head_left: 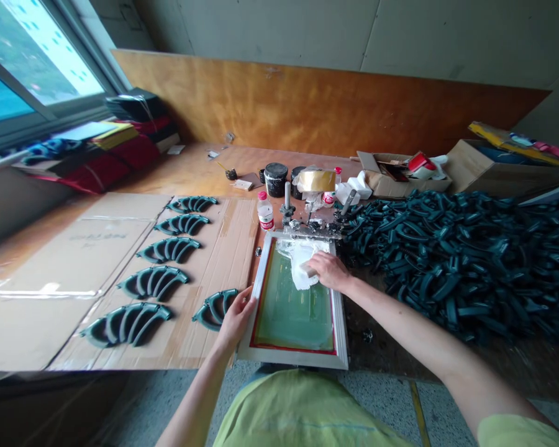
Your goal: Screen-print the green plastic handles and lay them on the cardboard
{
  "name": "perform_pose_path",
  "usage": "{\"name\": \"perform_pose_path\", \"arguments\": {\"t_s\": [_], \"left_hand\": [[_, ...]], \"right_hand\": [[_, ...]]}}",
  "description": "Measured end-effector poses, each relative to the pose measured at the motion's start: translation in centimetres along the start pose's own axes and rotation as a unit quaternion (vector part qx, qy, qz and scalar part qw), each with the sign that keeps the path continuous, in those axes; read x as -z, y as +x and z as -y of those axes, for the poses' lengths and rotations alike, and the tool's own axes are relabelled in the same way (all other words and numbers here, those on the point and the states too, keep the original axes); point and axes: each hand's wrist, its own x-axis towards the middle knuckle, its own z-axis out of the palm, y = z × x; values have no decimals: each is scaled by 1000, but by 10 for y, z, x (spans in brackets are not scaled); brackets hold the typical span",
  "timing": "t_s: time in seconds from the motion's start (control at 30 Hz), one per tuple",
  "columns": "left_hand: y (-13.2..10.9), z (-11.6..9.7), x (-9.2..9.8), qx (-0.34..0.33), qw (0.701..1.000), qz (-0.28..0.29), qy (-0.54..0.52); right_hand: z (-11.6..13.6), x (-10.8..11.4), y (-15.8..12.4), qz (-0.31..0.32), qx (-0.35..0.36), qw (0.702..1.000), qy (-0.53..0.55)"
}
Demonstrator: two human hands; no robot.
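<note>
A silk-screen frame (340,329) with a metal border and green mesh lies in front of me. White ink (299,264) covers the upper part of its mesh. My right hand (331,271) is closed around a small squeegee (309,269), whose lower edge is in the ink. At the frame's left border, my left hand (239,316) has its fingers and thumb at the rim, gripping it. Just beside that hand, partly behind it, a dark green fan-shaped plastic part (212,310) lies on cardboard. Several similar parts (153,282) stand in a column farther left.
A large heap of dark green parts (451,261) fills the right side. Behind the frame are clamps with metal posts (287,195), a red-capped bottle (265,212), a black tub (276,180) and a tape roll (317,180). Cardboard boxes (403,183) stand at back right.
</note>
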Motion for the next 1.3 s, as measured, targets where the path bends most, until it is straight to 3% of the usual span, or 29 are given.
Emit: {"name": "perform_pose_path", "arguments": {"t_s": [0.1, 0.23, 0.33, 0.47, 0.53, 0.63, 0.7, 0.77, 0.9, 0.97, 1.03, 1.1, 1.17, 1.23, 1.3], "left_hand": [[-1, -1, 0, -1, 1000, 2, -7], [-3, -6, 0, 5, 1000, -2, -4], [-10, -22, 0, 17, 1000, 4, -17], [-26, -63, 5, 5, 999, 29, -30], [-30, -86, 7, -18, 999, 29, -32], [-24, -119, 4, -86, 995, 19, -54], [-13, -141, -2, -174, 981, 1, -81], [1, -163, -10, -245, 965, -9, -96], [20, -194, -23, -270, 957, 12, -108], [20, -188, -29, -273, 952, -25, -138], [12, -163, -38, -228, 961, -45, -148], [-1, -124, -52, -103, 988, 17, -115], [-16, -82, -68, 52, 987, 117, -92], [-29, -48, -80, 129, 972, 132, -143], [-36, -24, -79, 155, 964, 94, -194]], "right_hand": [[6, -12, -22, -14, 38, 999, -1], [-1, 3, -26, 6, 45, 998, 40], [-13, 22, 12, -14, -28, 998, 55], [-28, 44, 59, -20, -146, 989, 10], [-41, 55, 60, -68, -182, 981, -11], [-64, 60, 34, -160, -251, 955, 1], [-74, 50, 6, -148, -295, 943, 33], [-73, 29, -19, -91, -300, 947, 71], [-45, -18, -44, -20, -225, 969, 98], [-30, -28, -42, 4, -183, 979, 85], [-15, -27, -38, 9, -170, 983, 72], [6, -19, -35, -16, -169, 983, 69], [37, -15, -35, -49, -134, 988, 64], [71, -18, -38, -59, -40, 996, 55], [90, -27, -44, -42, 71, 995, 55]]}}
